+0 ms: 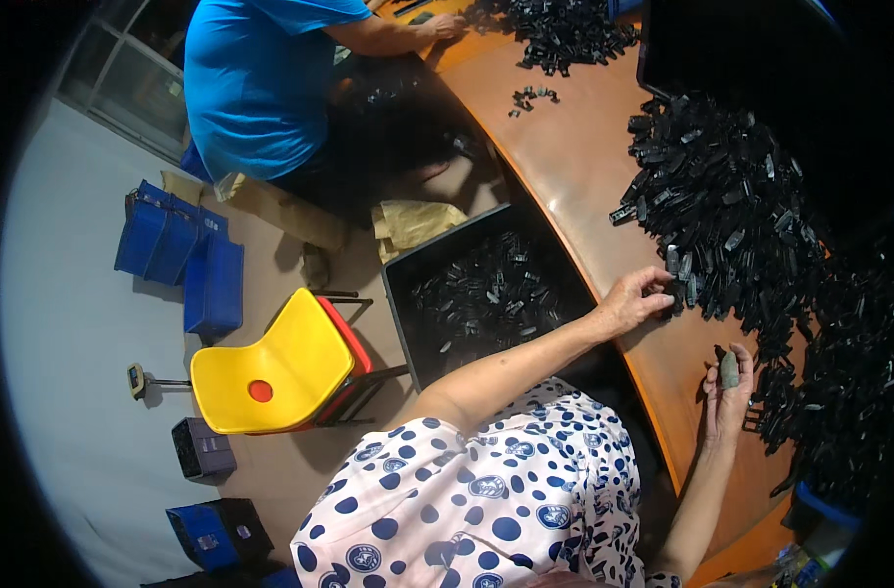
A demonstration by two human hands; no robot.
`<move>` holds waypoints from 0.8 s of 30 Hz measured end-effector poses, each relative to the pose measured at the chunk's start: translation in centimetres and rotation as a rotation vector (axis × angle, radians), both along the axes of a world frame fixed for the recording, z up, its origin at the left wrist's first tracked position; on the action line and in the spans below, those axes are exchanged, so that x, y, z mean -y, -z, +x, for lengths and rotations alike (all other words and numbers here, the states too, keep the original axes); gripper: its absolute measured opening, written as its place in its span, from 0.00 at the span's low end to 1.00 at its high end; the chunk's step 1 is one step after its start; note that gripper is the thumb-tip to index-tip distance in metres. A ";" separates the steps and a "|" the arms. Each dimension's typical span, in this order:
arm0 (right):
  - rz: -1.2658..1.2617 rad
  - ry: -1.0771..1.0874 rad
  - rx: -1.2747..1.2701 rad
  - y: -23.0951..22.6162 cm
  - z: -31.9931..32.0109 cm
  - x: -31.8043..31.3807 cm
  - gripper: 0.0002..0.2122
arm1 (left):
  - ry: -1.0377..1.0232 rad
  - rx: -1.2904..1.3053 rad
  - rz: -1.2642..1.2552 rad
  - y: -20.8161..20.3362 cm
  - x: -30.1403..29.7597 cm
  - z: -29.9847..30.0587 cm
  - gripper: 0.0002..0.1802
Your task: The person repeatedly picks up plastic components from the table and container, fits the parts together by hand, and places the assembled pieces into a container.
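Grey piece (729, 370): in the right hand, above the table (574, 167), between the near edge and the pile; slim and longish, apparently light and stiff, probably moulded plastic; best taken at mid-length, by the long sides.
Right hand (726, 404): closed with thumb and curled fingers on the grey piece, upper face of it left showing; by the look of it, a loose hold rather than a hard squeeze.
Left hand (625, 304): over the table, at the pile's outer fringe; bent at thumb and forefinger, with tips close to each other; clamped on a piece or merely touching, cannot tell.
Pile (721, 216): heaped on the table, in from the near edge; small, black, partly glossy; likely smooth and a little slippery, prone to slide or hook together; easiest to pick singly from the fringe, by the flat sides.
Thin ends: too small to make out well; perhaps liable to snap if levered, so better not gripped there.
Black bin (398, 312): below the table's near edge, with more loose dark pieces inside.
Small cluster (533, 96): on the table, near the same edge, well apart from both hands; probably just as light.
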State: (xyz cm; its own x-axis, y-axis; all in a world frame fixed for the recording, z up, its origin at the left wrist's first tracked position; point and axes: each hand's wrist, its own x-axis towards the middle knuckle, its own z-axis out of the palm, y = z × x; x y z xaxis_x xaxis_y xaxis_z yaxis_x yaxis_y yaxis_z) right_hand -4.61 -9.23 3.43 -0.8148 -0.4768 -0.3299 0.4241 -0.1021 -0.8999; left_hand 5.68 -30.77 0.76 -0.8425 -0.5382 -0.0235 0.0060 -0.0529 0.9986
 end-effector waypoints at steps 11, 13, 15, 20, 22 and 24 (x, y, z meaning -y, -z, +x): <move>-0.213 -0.140 0.172 -2.3 -0.3 -1.1 0.08 | 0.293 0.001 -0.033 -2.6 -4.8 0.0 0.13; -0.305 -0.148 0.210 -2.3 -0.3 -1.2 0.10 | 0.293 0.030 -0.102 -2.5 -5.1 0.0 0.14; -0.430 -0.234 0.205 -2.1 -0.3 -1.4 0.11 | 0.313 -0.019 -0.163 -2.5 -5.2 -0.1 0.13; -0.391 -0.224 0.252 -1.2 -0.1 -2.0 0.10 | 0.377 -0.036 -0.304 -2.9 -5.6 -0.4 0.14; -0.363 -0.250 0.248 -1.0 -0.1 -2.2 0.10 | 0.395 -0.070 -0.384 -3.2 -5.8 -0.5 0.13; -0.324 -0.286 0.240 -1.3 -0.3 -2.7 0.10 | 0.409 -0.071 -0.417 -3.5 -5.9 -0.5 0.13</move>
